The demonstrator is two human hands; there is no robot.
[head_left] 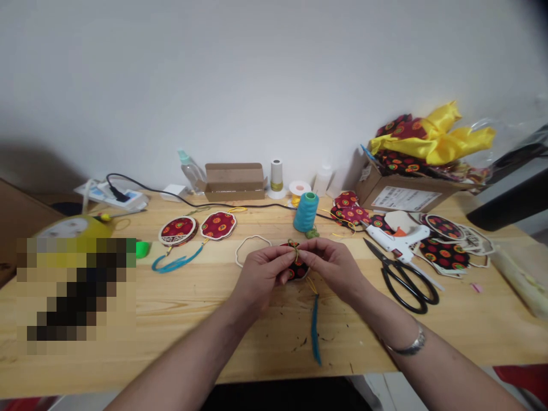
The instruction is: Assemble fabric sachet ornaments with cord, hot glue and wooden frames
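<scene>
Near the middle of the table, my left hand (268,271) and my right hand (329,260) meet fingertip to fingertip, both closed on a thin olive-green cord (294,245). Beneath the fingers lies a dark fabric ornament (297,272) with red and orange patterns, partly hidden by both hands. From its lower edge a yellow cord leads to a blue tassel (315,331) lying towards the table's front. A pale scalloped frame (246,242) lies just left of my left hand. The cone of blue thread (306,212) stands behind my hands.
Black scissors (406,279) and a white glue gun (396,242) lie right of my right hand. Two red ornaments (177,230) (218,225) lie at left. A carton (368,185) holds fabric at the back right. A black cable (231,205) crosses the back.
</scene>
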